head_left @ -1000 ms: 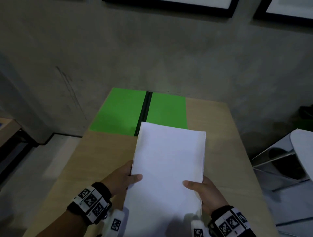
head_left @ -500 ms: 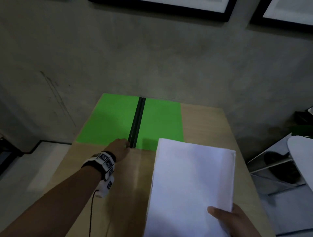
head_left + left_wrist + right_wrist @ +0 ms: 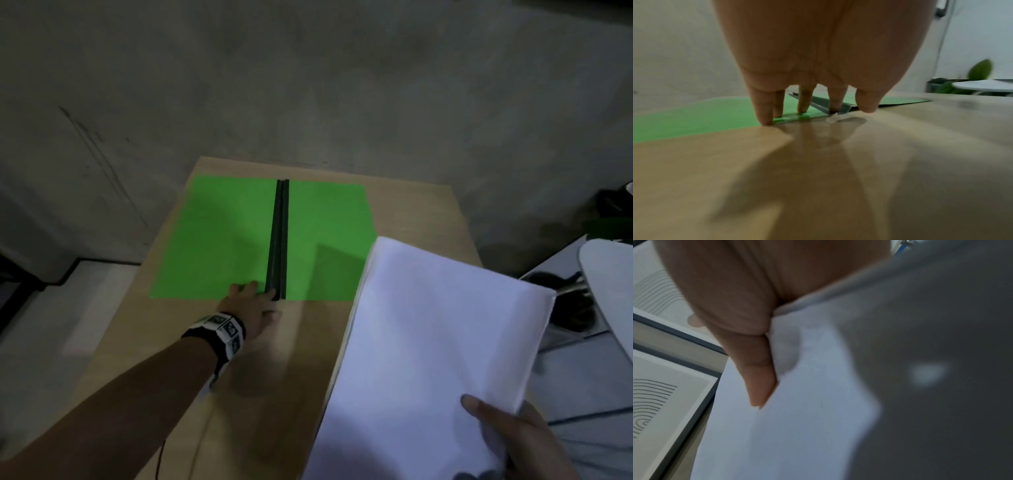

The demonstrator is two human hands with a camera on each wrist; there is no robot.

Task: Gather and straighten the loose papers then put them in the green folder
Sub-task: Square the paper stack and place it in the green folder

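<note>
Left arm stretched forward across the desk [image 3: 239, 394], bare forearm, marker band at the wrist. Left hand [image 3: 251, 308] palm down, fingers [image 3: 764, 112] straight and slightly spread, tips touching the near edge of the green folder [image 3: 219, 240] by its dark spine; thumb off to the right side. Right hand [image 3: 513, 442] low at the near right, raised off the desk, thumb on top and fingers beneath, pinching the corner of the papers [image 3: 435, 342].
</note>
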